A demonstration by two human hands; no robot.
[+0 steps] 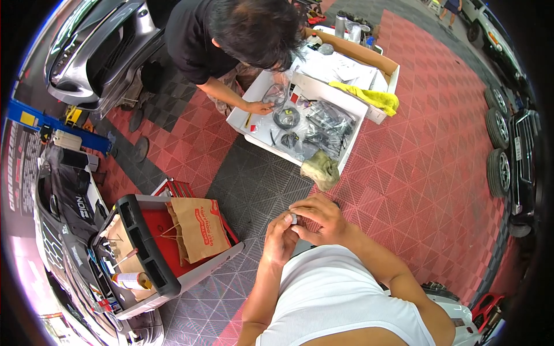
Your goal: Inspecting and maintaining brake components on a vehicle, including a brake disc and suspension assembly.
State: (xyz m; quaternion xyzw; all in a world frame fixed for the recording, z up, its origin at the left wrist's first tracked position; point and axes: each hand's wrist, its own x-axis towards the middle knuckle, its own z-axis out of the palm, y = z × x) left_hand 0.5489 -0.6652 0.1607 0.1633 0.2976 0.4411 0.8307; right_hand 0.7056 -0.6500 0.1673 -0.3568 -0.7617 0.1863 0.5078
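In front of my white shirt both hands meet at a small grey piece [294, 219], too small to name. My left hand [280, 239] is closed, its thumb and fingertips pinching the piece from the left. My right hand [323, 219] curls over from the right, thumb and fingers closed about the same piece. Just beyond them, a dirty greenish rag [321, 170] hangs over the near corner of a white box [265, 140]. Inside that box lie coiled black cables [286, 117] and several clear bags of small black parts [332, 124].
Across the box a person in black [193, 43] reaches a hand [259, 108] into it. Papers [340, 66] and a yellow cloth [369, 98] lie on the carton behind. At left stands a tool cart [147, 242] with a paper bag [199, 228]. Cars and wheels [497, 128] flank the tiled floor.
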